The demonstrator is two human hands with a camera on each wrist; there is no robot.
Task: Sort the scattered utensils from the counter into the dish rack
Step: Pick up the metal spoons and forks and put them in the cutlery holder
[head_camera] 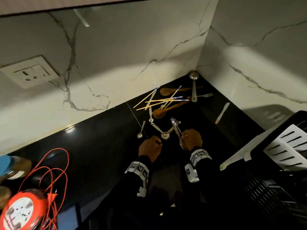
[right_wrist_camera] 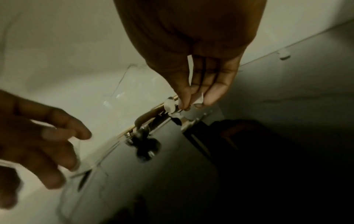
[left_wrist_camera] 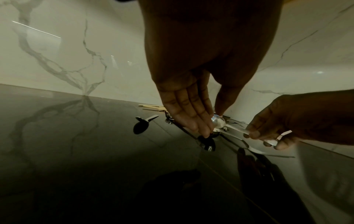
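My right hand (head_camera: 184, 137) grips a bundle of metal spoons and forks (head_camera: 176, 127) by their handles; the right wrist view shows thumb and fingers (right_wrist_camera: 210, 94) pinched on them. My left hand (head_camera: 158, 143) hovers just left of it, with straight fingers (left_wrist_camera: 191, 118) touching a linked set of metal measuring spoons (head_camera: 165, 135) on the black counter. Behind them lie chopsticks (head_camera: 159, 100), two wooden spoons (head_camera: 166, 110), a ladle (head_camera: 193, 87), a fork (head_camera: 205, 95), a white knife (head_camera: 222, 112) and a small spoon (head_camera: 141, 131). The dish rack (head_camera: 272, 193) with a white slotted holder (head_camera: 289, 146) stands at the right.
Marble walls (head_camera: 116, 63) meet in a corner behind the utensils. An orange cable reel (head_camera: 25, 211) with loose cord and a blue-lidded jar (head_camera: 8, 165) sit at the counter's left. A wall socket (head_camera: 29, 72) is at the upper left.
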